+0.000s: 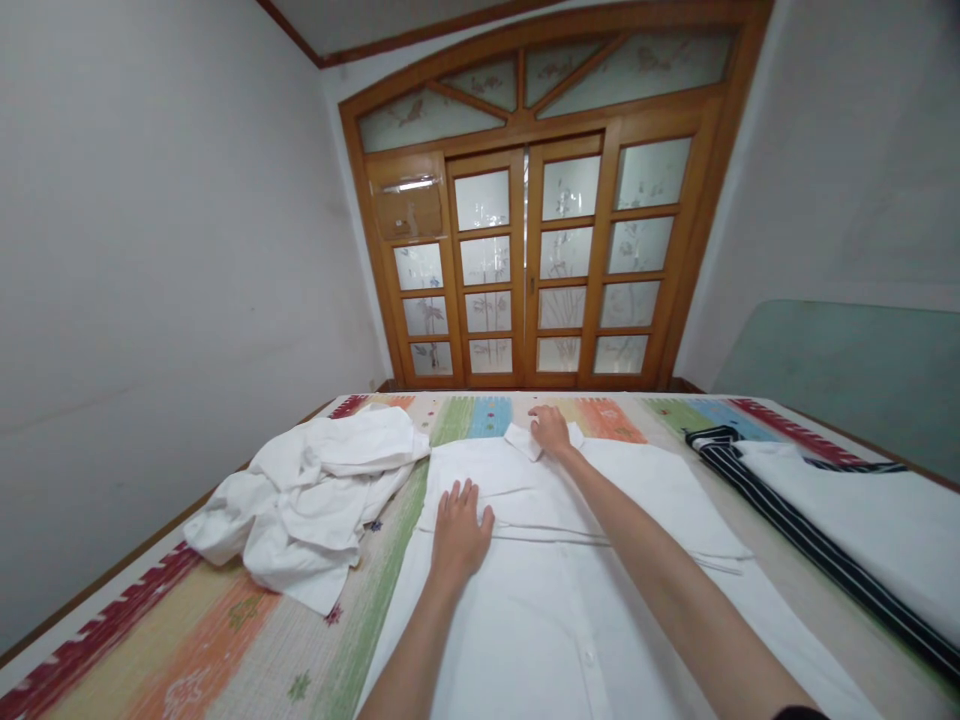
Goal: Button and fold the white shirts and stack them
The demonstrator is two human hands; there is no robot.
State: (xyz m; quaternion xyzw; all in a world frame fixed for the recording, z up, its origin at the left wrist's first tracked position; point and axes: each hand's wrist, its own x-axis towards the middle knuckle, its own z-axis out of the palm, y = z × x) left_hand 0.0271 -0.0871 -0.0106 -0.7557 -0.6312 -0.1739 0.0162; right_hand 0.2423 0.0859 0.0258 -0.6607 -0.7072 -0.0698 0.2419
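A white button-up shirt (540, 620) lies spread out in front of me, its collar (521, 440) at the far end and a button placket running toward me. A layer of its cloth lies across the chest with a loose edge and a few creases. My left hand (459, 530) rests flat on the left side of this layer, fingers apart. At the collar, my right hand (551, 430) reaches over with its fingers stretched out to the left. The hand covers the middle of the collar, and no cloth shows pinched in it.
A crumpled white garment (307, 490) lies to the left of the shirt. To the right are white clothes with a black striped piece (795, 540). All rest on a colourful patterned cover (225, 630). Beyond stand wooden glazed doors (525, 270), with a pale green panel (855, 370) at right.
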